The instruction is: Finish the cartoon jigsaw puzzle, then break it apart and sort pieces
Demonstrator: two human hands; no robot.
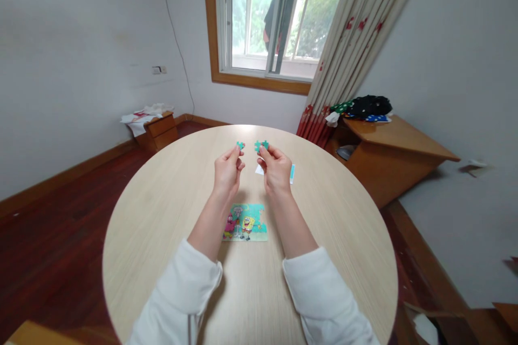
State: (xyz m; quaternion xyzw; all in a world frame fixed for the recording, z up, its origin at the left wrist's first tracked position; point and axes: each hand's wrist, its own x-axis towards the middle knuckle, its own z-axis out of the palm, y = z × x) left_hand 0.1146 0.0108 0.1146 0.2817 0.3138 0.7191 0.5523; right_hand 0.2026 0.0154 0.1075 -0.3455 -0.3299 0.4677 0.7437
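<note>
Above the table, my left hand [228,168] pinches a small teal jigsaw puzzle piece [240,145] between thumb and fingers. Level with it and a short gap to the right, my right hand [277,168] grips teal puzzle pieces [259,145] that look joined together. A mostly assembled jigsaw puzzle [247,222] with cartoon figures lies flat below my forearms. Its upper right edge is uneven, and my left forearm covers part of its left side. Behind my right hand, a white and teal card [292,173] rests partly hidden on the table.
The round pale wooden table [154,237] fills the middle. A tilted wooden cabinet [396,150] with a heap of cloth [366,107] stands at the right, beside a long curtain [348,37]. A small drawer unit [161,132] stands back left. Beyond lies a window [259,10].
</note>
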